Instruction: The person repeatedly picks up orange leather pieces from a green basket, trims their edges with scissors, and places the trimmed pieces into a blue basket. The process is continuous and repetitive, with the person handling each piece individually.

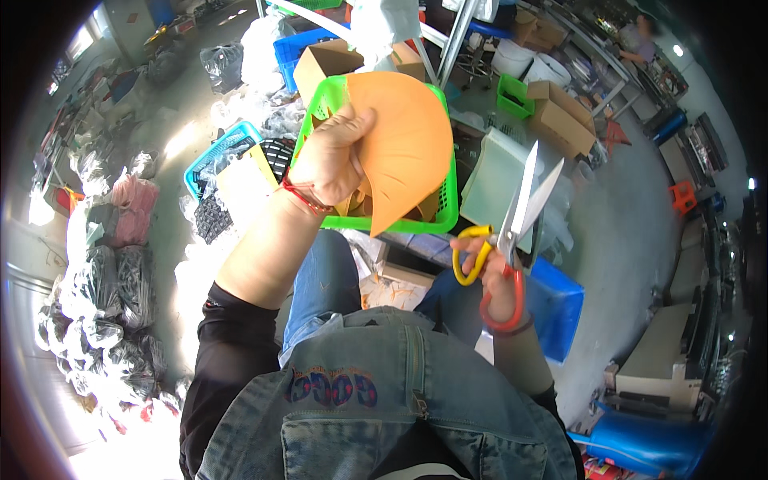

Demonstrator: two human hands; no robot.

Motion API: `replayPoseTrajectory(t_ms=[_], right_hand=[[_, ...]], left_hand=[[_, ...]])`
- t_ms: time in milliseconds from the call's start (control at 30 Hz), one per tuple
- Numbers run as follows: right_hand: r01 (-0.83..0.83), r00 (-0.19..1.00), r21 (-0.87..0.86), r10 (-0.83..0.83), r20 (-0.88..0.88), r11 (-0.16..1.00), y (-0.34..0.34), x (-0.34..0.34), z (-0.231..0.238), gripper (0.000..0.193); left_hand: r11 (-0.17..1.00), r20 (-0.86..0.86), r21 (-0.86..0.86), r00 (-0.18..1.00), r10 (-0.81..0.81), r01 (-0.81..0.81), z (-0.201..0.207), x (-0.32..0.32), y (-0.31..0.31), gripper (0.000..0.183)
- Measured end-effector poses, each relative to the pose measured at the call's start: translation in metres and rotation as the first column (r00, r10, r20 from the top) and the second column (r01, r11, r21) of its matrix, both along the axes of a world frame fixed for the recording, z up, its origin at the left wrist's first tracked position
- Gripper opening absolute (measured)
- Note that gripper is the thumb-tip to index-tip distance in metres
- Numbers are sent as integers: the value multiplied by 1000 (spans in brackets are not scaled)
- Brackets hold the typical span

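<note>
My left hand (330, 156) grips a curved orange sheet (408, 132) by its left edge, thumb on top. The sheet has a rounded right side and narrows to a point at the bottom. It hangs over a bright green basket (450, 210), where more orange and brown pieces show below it. In my right hand (498, 290) is a pair of scissors (512, 232) with one yellow and one red handle loop. Their blades are spread apart and point up, to the right of the sheet and not touching it.
Left of the green basket stands a light blue basket (192, 178) with dark patterned pieces. A blue bin (560, 308) is at my right, below a pale translucent box (500, 180). Cardboard boxes (560, 120) stand farther back. Bagged bundles (104, 280) line the left side.
</note>
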State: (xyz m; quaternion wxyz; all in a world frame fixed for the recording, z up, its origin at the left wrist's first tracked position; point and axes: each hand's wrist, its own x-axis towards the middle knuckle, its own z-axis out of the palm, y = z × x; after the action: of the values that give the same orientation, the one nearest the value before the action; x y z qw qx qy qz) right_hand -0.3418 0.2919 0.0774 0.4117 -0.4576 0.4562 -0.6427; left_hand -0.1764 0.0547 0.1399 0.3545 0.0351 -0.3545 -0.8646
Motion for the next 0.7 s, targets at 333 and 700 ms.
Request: replayPoseTrajectory(t_ms=[333,700], right_hand=[[200,967,-5,-196,162,980,-22,32,22,41],[-135,969,128,158,-189,982,6,41,15,78]], left_hand=[[997,-11,70,1000,-17,18,-40,7,98,47],[851,23,-307,891,454,-426,-45,26,107,31]])
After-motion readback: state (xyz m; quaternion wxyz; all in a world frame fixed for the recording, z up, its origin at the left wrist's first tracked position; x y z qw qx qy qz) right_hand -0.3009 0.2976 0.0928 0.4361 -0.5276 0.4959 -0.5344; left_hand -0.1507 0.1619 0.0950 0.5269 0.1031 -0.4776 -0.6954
